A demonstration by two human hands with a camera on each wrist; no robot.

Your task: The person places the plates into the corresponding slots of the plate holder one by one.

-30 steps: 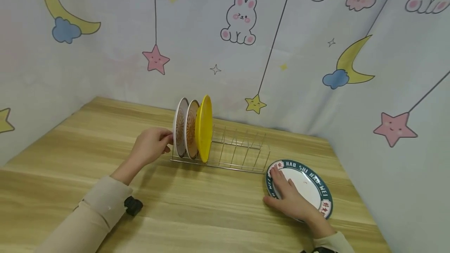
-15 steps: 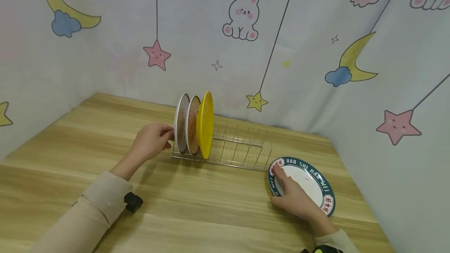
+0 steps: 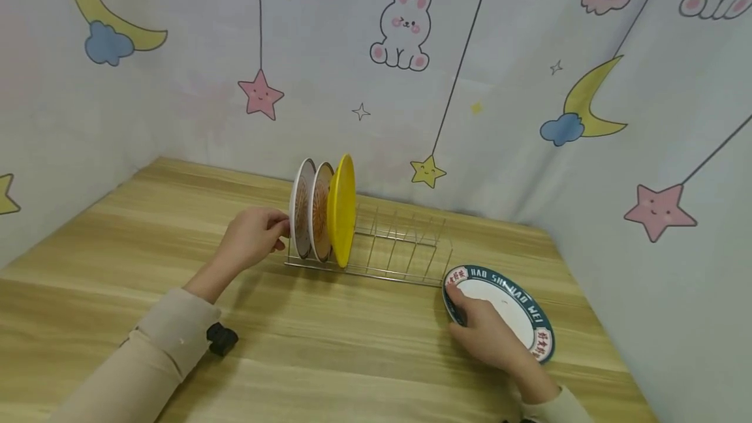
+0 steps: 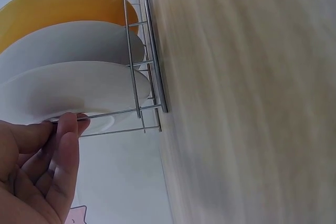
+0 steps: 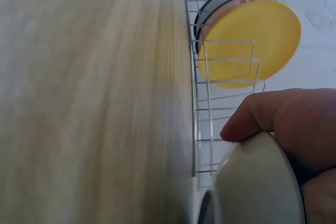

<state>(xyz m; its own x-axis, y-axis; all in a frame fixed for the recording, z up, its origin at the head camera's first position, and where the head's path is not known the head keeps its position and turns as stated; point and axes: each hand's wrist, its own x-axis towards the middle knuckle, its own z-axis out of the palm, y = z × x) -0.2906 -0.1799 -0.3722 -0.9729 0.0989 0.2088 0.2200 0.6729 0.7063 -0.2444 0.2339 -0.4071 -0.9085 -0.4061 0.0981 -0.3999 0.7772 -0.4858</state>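
Note:
My left hand [image 3: 249, 237] pinches the end wire of the metal dish rack [image 3: 388, 277], as the left wrist view shows up close. Upright in the rack's left part stand a white-backed plate [image 3: 302, 211], a brown-patterned plate [image 3: 321, 214] and a yellow plate [image 3: 343, 211]. At the right, my right hand [image 3: 484, 331] grips the left rim of a white plate with a green lettered border [image 3: 543, 318]. That plate is tilted, its left side raised. Its pale underside [image 5: 257, 182] faces the right wrist camera, thumb at the edge; part of its face is hidden behind the hand.
The rack's right slots [image 3: 405, 247] hold no plates. Underneath is a wood-grain table [image 3: 305, 358], backed by a white curtain [image 3: 194, 109] printed with moons, stars and rabbits. A black strap piece [image 3: 222, 339] sits at the left cuff.
My right hand has gone from lying flat over the green-bordered plate to gripping its rim, and the plate's left side has risen slightly. My left hand keeps its hold on the rack.

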